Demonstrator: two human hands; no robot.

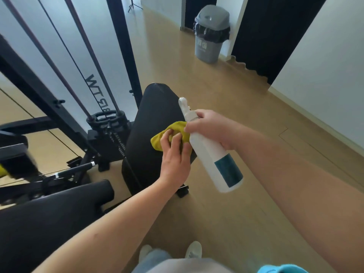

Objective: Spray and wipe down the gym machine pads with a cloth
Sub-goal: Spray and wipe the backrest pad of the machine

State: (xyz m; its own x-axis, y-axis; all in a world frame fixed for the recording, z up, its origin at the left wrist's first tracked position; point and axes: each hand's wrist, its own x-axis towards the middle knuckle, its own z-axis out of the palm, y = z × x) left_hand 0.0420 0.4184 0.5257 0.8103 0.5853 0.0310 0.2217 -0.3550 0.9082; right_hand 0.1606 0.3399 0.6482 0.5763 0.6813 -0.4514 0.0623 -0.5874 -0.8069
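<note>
**While cloth meets pad, the bottle hangs over**

I see the left hand (pixel 174 154), fingers curled, gripping the yellow cloth (pixel 171 133) against the black pad (pixel 153 113). At the cloth's three o'clock the white spray bottle (pixel 212 154) tilts, nozzle toward eleven o'clock, and the right hand (pixel 210 127) grips its neck. At one o'clock stands a lidded grey bin (pixel 208 48) with a black liner.

Setting: small indoor gym room, shown by a black steel cable machine frame (pixel 122 46) with cables (pixel 69 56) running down to a weight stack (pixel 107 119), a black padded bench (pixel 153 107) beside it, light wood-look floor (pixel 226 99), white walls (pixel 334 56), and a grey swing-lid bin (pixel 210 32) near a dark curtain (pixel 275 36).
</note>
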